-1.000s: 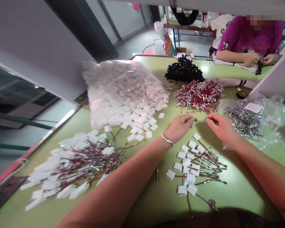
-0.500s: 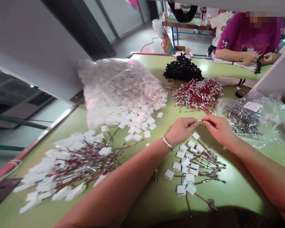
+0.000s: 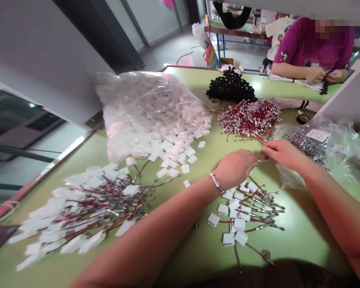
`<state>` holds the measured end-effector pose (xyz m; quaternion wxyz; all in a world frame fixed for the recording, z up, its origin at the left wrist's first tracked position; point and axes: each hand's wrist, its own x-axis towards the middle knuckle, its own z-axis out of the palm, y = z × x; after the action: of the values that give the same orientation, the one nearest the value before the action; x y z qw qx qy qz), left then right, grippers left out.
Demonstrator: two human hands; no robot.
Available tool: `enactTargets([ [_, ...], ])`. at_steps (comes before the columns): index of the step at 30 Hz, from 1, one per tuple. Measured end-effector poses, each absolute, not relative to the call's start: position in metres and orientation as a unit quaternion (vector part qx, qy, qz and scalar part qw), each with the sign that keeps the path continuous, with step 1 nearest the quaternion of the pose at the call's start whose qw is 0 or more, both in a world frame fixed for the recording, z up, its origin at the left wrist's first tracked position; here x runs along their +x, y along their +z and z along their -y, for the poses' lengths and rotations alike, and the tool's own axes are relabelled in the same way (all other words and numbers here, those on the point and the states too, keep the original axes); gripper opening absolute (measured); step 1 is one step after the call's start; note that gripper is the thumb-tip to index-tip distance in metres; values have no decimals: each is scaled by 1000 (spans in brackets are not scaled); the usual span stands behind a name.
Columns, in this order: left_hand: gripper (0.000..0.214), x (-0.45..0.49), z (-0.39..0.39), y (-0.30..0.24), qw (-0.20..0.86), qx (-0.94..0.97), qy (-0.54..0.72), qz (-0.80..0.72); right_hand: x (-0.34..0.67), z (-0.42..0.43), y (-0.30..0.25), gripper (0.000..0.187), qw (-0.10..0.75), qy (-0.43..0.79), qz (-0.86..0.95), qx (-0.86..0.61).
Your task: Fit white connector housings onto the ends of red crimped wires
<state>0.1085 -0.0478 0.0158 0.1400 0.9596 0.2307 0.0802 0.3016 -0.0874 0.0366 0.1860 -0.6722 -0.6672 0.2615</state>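
My left hand [image 3: 238,169], with a silver bracelet at its wrist, is closed with its back towards me. From its fingertips a thin piece with a metal terminal [image 3: 261,161] sticks out to the right; the rest is hidden in the fingers. My right hand [image 3: 281,154] is bent into a pinch at the near edge of a heap of red wires with metal terminals [image 3: 248,120]. What lies between its fingertips is hard to make out. Below both hands lie several red wires with white connector housings [image 3: 239,224], their metal ends pointing right.
A clear bag of white housings [image 3: 150,108] spills onto the green table [image 3: 195,248]. To the left lies a larger pile of wired housings [image 3: 87,208]. Black parts [image 3: 231,87], a tape roll [image 3: 303,117] and a bag of metal parts [image 3: 310,140] are further off. A co-worker [image 3: 315,52] sits opposite.
My hands have come apart after meeting at the fingertips. The right has moved up and right to the red wire heap; the left has turned over, slightly lower and further right.
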Motion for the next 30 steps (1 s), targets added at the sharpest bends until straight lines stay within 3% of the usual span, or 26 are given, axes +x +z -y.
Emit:
enactTargets([
  [3,41,109,51,20,164,967,63,-187,309,73,29,28,157,83,630,-756],
  [6,53,106,55,30,206,960,35,-185,301,69,17,34,67,-1,612,-788],
  [9,55,103,59,38,246,950,2,-191,290,73,9,26,22,-54,622,-781],
  [15,41,102,57,34,279,939,-14,-198,288,84,9,18,22,-59,662,-746],
  [18,34,104,50,25,270,929,44,-250,290,88,12,16,29,-12,668,-744],
  [22,23,106,44,14,156,912,223,-307,280,95,15,17,69,-3,695,-716],
  [24,31,107,45,10,91,918,253,-291,269,99,16,16,86,5,709,-700],
  [27,53,108,47,6,72,949,164,-259,259,102,19,15,116,39,725,-678],
  [30,53,107,47,5,105,947,86,-290,274,98,29,20,154,123,741,-642],
])
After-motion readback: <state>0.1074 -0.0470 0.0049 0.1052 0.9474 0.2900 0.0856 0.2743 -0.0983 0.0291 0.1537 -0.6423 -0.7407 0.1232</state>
